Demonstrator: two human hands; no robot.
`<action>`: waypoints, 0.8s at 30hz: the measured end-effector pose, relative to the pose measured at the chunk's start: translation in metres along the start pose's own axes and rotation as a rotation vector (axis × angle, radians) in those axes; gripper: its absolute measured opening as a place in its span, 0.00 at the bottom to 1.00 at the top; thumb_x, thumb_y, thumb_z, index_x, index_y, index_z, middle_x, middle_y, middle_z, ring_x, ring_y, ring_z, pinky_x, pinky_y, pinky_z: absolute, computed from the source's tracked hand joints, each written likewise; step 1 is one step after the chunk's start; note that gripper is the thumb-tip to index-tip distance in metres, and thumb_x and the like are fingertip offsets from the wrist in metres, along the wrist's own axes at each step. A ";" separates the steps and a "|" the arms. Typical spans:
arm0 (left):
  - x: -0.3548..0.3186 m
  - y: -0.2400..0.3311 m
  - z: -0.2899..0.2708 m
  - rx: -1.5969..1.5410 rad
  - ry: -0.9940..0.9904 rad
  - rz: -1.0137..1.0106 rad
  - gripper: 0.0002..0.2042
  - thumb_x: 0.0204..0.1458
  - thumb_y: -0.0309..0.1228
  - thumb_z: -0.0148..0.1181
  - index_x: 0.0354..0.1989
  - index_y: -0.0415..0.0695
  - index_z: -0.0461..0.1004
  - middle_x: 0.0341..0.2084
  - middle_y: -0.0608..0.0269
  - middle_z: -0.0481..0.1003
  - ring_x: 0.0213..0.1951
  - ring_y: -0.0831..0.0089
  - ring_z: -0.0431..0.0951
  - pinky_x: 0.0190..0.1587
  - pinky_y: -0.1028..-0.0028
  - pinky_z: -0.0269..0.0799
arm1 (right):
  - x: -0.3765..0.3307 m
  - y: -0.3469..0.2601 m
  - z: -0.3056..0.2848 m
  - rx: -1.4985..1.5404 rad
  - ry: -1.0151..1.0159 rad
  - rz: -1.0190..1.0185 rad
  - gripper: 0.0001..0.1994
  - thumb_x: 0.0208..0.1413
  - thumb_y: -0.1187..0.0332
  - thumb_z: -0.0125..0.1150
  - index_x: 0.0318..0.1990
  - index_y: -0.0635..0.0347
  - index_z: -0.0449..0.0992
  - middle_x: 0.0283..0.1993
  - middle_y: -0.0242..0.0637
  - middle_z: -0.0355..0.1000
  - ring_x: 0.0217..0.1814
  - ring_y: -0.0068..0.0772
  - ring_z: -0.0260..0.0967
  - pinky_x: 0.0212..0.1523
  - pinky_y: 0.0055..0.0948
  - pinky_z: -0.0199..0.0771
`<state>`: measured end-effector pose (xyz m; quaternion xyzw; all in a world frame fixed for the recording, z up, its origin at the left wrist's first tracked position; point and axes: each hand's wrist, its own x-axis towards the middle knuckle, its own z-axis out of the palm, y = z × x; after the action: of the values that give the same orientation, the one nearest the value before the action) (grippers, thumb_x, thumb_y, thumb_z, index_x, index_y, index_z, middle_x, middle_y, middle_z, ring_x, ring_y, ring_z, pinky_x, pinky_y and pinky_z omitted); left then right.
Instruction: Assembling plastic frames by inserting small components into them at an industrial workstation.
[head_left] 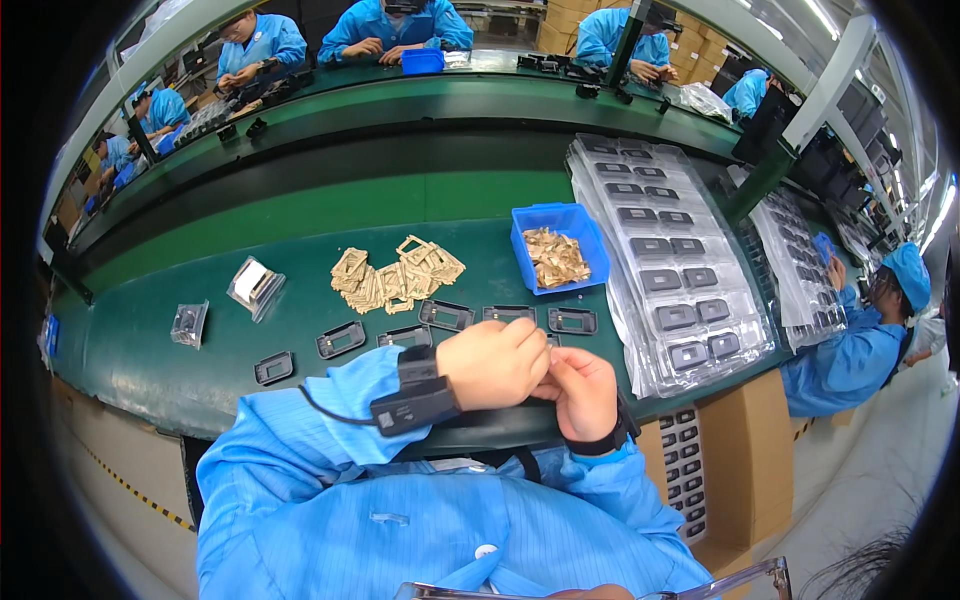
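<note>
My left hand (pixel 492 362) and my right hand (pixel 585 395) meet over the near edge of the green table. Fingers of both are pinched together at one spot; whatever lies between them is too small or hidden to make out. Just beyond them several black plastic frames with rectangular openings lie in an uneven row, among them one frame (pixel 447 315) past my left hand and another frame (pixel 573 320) past my right. Farther back is a loose pile of flat tan frames (pixel 400 277). A blue bin (pixel 553 216) to its right holds small tan-gold pieces.
Stacked clear trays (pixel 645 355) of black parts stand on the right. Below them is an open cardboard box (pixel 770 460). Two small clear bags, one bag (pixel 256 288) with white contents, lie left. A raised green ledge (pixel 400 195) crosses behind; co-workers sit beyond and right.
</note>
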<state>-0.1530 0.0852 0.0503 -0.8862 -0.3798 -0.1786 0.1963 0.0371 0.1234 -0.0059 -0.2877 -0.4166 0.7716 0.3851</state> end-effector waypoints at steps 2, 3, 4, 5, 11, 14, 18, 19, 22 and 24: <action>0.010 -0.009 0.012 0.008 0.015 0.015 0.13 0.44 0.32 0.60 0.35 0.36 0.76 0.37 0.58 0.77 0.40 0.66 0.77 0.30 0.72 0.77 | 0.012 -0.003 -0.005 -0.132 0.079 -0.094 0.08 0.66 0.72 0.58 0.45 0.68 0.80 0.38 0.37 0.80 0.35 0.23 0.78 0.36 0.22 0.80; 0.014 -0.013 0.018 0.007 0.037 -0.004 0.13 0.44 0.33 0.60 0.35 0.37 0.75 0.37 0.58 0.76 0.40 0.65 0.77 0.30 0.72 0.77 | 0.018 -0.007 -0.008 -0.294 0.102 -0.176 0.07 0.66 0.74 0.59 0.45 0.68 0.80 0.38 0.36 0.80 0.34 0.22 0.78 0.35 0.21 0.80; 0.021 -0.018 0.018 0.005 -0.012 -0.035 0.11 0.45 0.32 0.61 0.35 0.38 0.75 0.36 0.60 0.76 0.40 0.65 0.77 0.31 0.71 0.77 | 0.026 -0.010 -0.011 -0.455 0.123 -0.258 0.07 0.65 0.75 0.59 0.45 0.68 0.80 0.37 0.35 0.80 0.33 0.21 0.77 0.35 0.21 0.79; 0.024 -0.024 0.026 -0.037 0.032 -0.070 0.11 0.46 0.32 0.62 0.35 0.39 0.75 0.35 0.60 0.76 0.39 0.65 0.77 0.31 0.70 0.78 | 0.034 -0.011 -0.013 -0.450 0.127 -0.261 0.07 0.65 0.75 0.59 0.45 0.68 0.80 0.37 0.35 0.80 0.33 0.21 0.77 0.35 0.21 0.79; 0.051 -0.048 0.050 -0.384 0.453 -0.574 0.05 0.50 0.23 0.63 0.36 0.42 0.77 0.33 0.55 0.78 0.37 0.55 0.79 0.36 0.61 0.76 | 0.072 -0.020 -0.019 -0.370 0.250 -0.457 0.06 0.68 0.73 0.56 0.44 0.67 0.76 0.40 0.43 0.82 0.34 0.24 0.80 0.30 0.18 0.78; 0.048 -0.061 0.052 -0.262 0.406 -0.405 0.07 0.50 0.25 0.65 0.37 0.42 0.78 0.34 0.56 0.79 0.38 0.57 0.80 0.39 0.63 0.77 | 0.076 -0.022 -0.023 -0.128 0.301 -0.283 0.07 0.69 0.72 0.53 0.47 0.66 0.73 0.42 0.45 0.81 0.35 0.28 0.81 0.29 0.18 0.79; 0.043 -0.055 0.056 -0.241 0.039 -0.100 0.13 0.47 0.30 0.61 0.42 0.40 0.77 0.42 0.58 0.78 0.44 0.61 0.80 0.43 0.68 0.80 | 0.078 -0.015 -0.028 -0.164 0.322 -0.346 0.07 0.70 0.71 0.53 0.48 0.66 0.72 0.39 0.43 0.80 0.36 0.28 0.81 0.30 0.20 0.81; 0.041 -0.053 0.056 -0.241 0.044 -0.108 0.13 0.48 0.30 0.62 0.42 0.39 0.77 0.42 0.58 0.78 0.45 0.61 0.80 0.44 0.68 0.80 | 0.078 -0.014 -0.028 -0.171 0.335 -0.361 0.07 0.70 0.71 0.53 0.48 0.66 0.72 0.39 0.43 0.80 0.38 0.28 0.81 0.32 0.22 0.82; 0.040 -0.056 0.057 -0.252 0.062 -0.106 0.12 0.49 0.28 0.63 0.43 0.39 0.78 0.43 0.58 0.79 0.46 0.61 0.80 0.45 0.68 0.81 | 0.077 -0.014 -0.025 -0.114 0.333 -0.343 0.07 0.70 0.71 0.53 0.48 0.65 0.72 0.40 0.43 0.80 0.39 0.27 0.80 0.34 0.22 0.82; 0.039 -0.058 0.058 -0.260 0.074 -0.098 0.12 0.50 0.28 0.64 0.43 0.39 0.78 0.44 0.58 0.79 0.47 0.61 0.80 0.46 0.67 0.81 | 0.076 -0.016 -0.022 -0.096 0.334 -0.334 0.08 0.70 0.70 0.53 0.48 0.66 0.73 0.40 0.43 0.80 0.40 0.27 0.80 0.35 0.22 0.82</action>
<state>-0.1615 0.1739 0.0306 -0.8773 -0.3888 -0.2682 0.0846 0.0189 0.2021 -0.0119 -0.3564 -0.4252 0.6182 0.5567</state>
